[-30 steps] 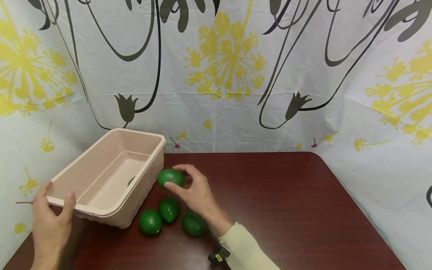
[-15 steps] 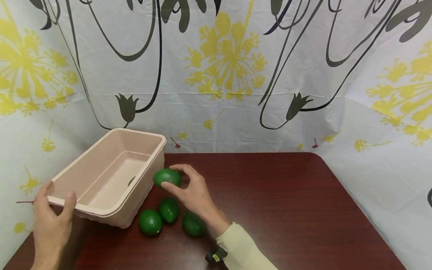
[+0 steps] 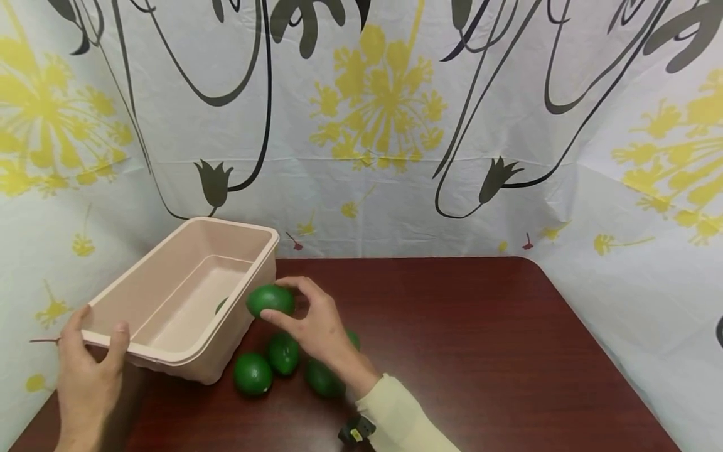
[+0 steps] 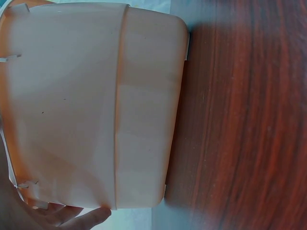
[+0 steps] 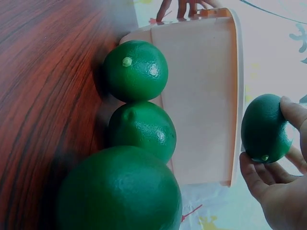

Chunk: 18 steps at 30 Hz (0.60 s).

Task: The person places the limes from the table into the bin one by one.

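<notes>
My right hand (image 3: 313,323) pinches a green lime (image 3: 270,301) between thumb and fingers, just outside the near right side of the beige plastic bin (image 3: 243,307). In the right wrist view this held lime (image 5: 266,128) is off the table, near the bin's rim. My left hand (image 3: 90,376) grips the bin's near left corner, thumb at the rim. Its fingertips (image 4: 98,218) lie along the bin's side in the left wrist view. A sliver of a green lime (image 3: 221,306) shows inside the bin; the wall hides the rest.
Several limes lie on the dark red table (image 3: 480,351) beside the bin, among them a front lime (image 3: 253,374) and one behind it (image 3: 283,353). Another lime (image 3: 354,339) is mostly hidden behind my right wrist. A patterned cloth (image 3: 367,207) hangs behind the table.
My right hand has moved a little left with the lime, closer to the bin. A lime behind my right wrist has come partly into view. The left hand keeps its grip on the bin.
</notes>
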Each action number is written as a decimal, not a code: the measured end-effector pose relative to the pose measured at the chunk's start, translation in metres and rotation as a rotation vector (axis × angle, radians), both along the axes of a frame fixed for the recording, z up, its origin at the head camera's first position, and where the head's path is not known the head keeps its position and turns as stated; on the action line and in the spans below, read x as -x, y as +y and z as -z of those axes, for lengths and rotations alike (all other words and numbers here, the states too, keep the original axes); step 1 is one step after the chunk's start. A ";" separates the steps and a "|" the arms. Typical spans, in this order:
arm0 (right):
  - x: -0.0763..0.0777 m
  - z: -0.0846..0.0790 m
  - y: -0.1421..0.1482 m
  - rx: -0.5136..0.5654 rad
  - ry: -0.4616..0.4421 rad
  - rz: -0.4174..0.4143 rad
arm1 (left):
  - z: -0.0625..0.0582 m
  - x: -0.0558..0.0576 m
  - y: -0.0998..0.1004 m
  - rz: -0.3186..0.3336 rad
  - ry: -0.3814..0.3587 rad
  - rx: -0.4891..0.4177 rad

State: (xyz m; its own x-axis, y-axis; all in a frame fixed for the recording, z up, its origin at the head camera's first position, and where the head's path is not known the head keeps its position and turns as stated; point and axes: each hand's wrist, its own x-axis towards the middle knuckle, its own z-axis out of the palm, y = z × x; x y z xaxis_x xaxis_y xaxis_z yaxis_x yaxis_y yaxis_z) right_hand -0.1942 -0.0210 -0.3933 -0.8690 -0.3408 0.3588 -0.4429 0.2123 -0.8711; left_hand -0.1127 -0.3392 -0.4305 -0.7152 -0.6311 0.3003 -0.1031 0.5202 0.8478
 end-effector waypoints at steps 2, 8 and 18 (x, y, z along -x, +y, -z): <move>-0.001 0.000 -0.002 -0.001 -0.002 -0.004 | 0.000 -0.001 -0.001 0.003 -0.001 0.001; 0.000 -0.001 -0.005 -0.004 0.013 -0.012 | 0.001 0.000 -0.001 0.011 0.003 -0.004; -0.001 -0.002 -0.009 -0.008 0.029 -0.004 | 0.002 -0.001 0.001 0.003 0.022 -0.009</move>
State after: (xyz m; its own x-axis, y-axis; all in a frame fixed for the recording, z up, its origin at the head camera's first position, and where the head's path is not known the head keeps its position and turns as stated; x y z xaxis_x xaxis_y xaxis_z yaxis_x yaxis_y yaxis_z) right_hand -0.1933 -0.0298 -0.3916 -0.8570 -0.3470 0.3809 -0.4686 0.2178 -0.8561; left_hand -0.1121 -0.3385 -0.4320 -0.7103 -0.6319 0.3102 -0.0831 0.5128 0.8545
